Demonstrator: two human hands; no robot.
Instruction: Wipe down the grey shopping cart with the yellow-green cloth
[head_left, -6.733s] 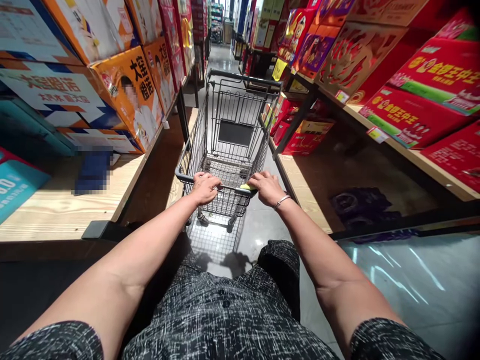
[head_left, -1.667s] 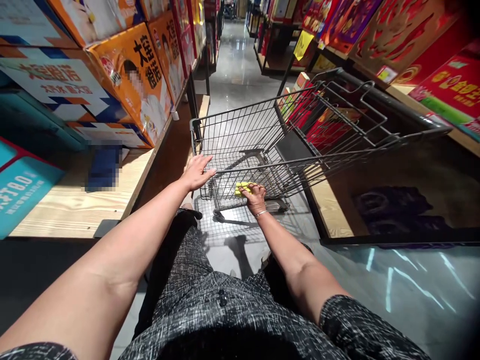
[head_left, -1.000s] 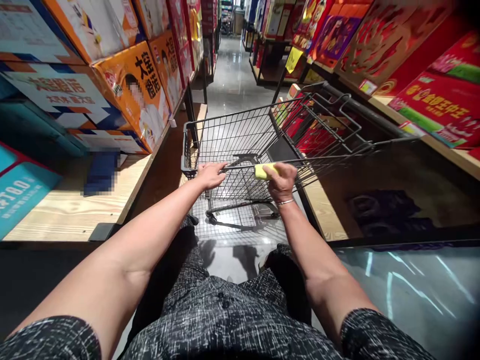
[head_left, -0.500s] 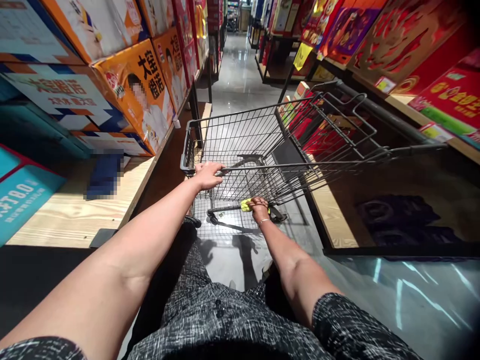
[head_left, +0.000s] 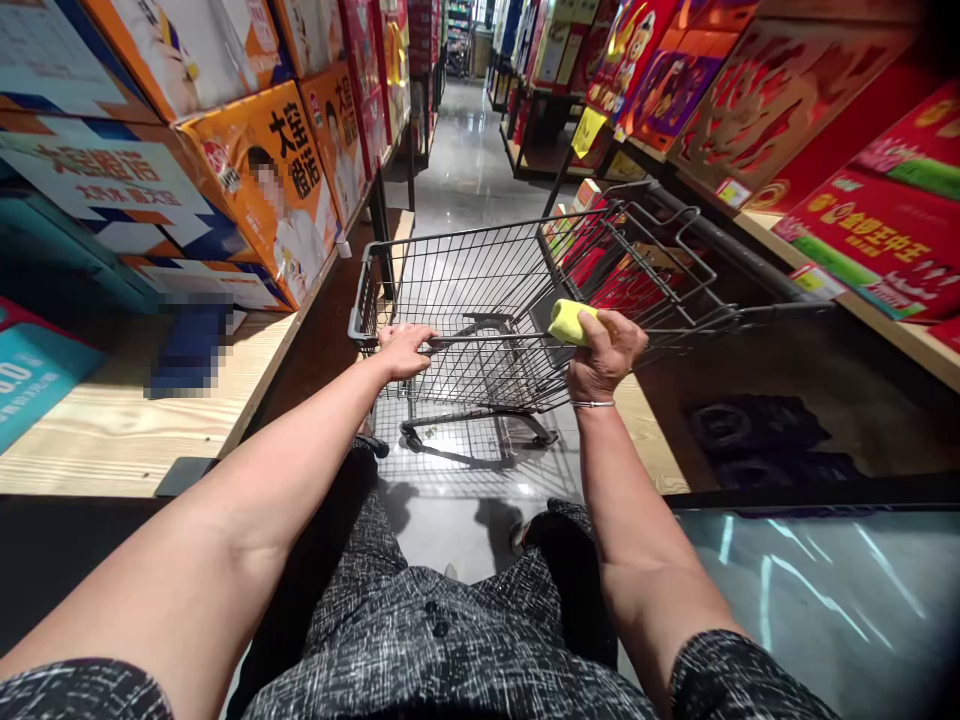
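Observation:
A dark wire shopping cart (head_left: 480, 232) stands sideways in front of me, its handle end to the right. My left hand (head_left: 406, 352) grips the near top rail of its basket, close to the left corner. My right hand (head_left: 609, 350) is closed around a folded yellow cloth (head_left: 573, 321), held at the near rail toward the handle end. Whether the cloth touches the rail I cannot tell. Below, the cart's lower frame (head_left: 480, 415) and wheels rest on the grey floor.
Stacked orange boxes (head_left: 262, 190) fill the wooden shelf (head_left: 112, 450) on my left. Red gift boxes (head_left: 870, 235) line the shelf on the right, near the cart's handle. A shiny aisle floor (head_left: 461, 150) runs ahead between the shelves. A yellow tag (head_left: 588, 131) hangs at the right.
My right hand has risen from the cart's lower frame to the top rail, carrying the yellow cloth up and to the right. My left hand stays on the rail.

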